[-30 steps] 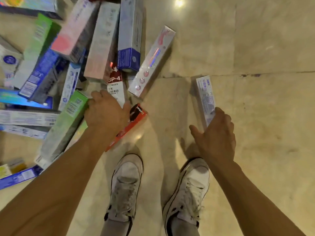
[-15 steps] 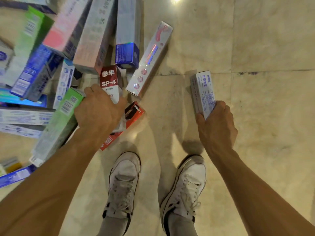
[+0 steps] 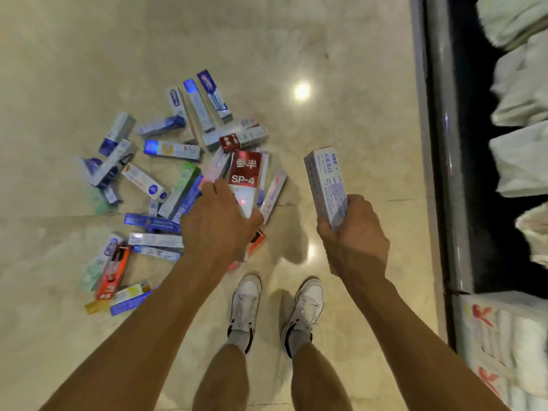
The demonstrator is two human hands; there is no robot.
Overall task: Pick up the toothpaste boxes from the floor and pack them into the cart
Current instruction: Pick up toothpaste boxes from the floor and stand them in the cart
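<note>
My left hand (image 3: pixel 218 225) grips a red and white toothpaste box marked SP-4 (image 3: pixel 244 179), held up above the floor. My right hand (image 3: pixel 354 235) grips a pale blue-white toothpaste box (image 3: pixel 326 180) by its lower end, the box pointing up and away. Several more toothpaste boxes (image 3: pixel 166 185) lie scattered in a pile on the shiny beige floor, to the left and ahead of my feet. A red box (image 3: pixel 114 272) lies at the pile's near left side. No cart shows in this view.
A dark shelf unit (image 3: pixel 462 161) with a grey edge runs down the right side, holding white wrapped packs (image 3: pixel 522 161). White packs with red marks (image 3: pixel 501 342) sit at the lower right. My white shoes (image 3: pixel 246 304) stand on the floor tiles.
I have risen from a crouch, so the pile looks much farther away. Both hands came up off the floor, each carrying its box. The shelf has come into view on the right.
</note>
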